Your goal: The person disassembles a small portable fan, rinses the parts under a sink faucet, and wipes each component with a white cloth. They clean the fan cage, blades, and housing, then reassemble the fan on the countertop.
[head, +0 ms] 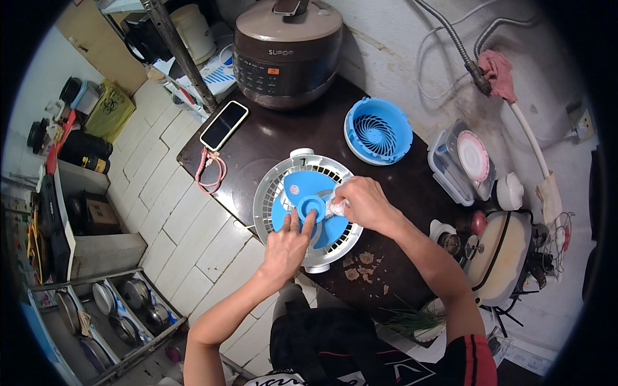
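A round white fan housing (261,198) with a slatted grille lies on the dark tabletop in front of me. Inside it sits a blue fan blade wheel (309,183) with a ring-shaped hub at its centre. The fingertips of my left hand (285,248) rest on and beside that hub, fingers apart, gripping nothing. My right hand (368,201) pinches a crumpled white cloth or tissue (336,205) against the wheel's right side, by a blade. Farther back on the table stands a blue and white round fan cover (378,130) with spiral slats.
A SUPOR electric pressure cooker (288,58) stands at the back. A phone (224,125) and a pink cord (211,171) lie at the left edge. Brown flakes (365,268) are scattered near my right forearm. Plastic containers (449,164) and a cutting board (495,251) line the right wall.
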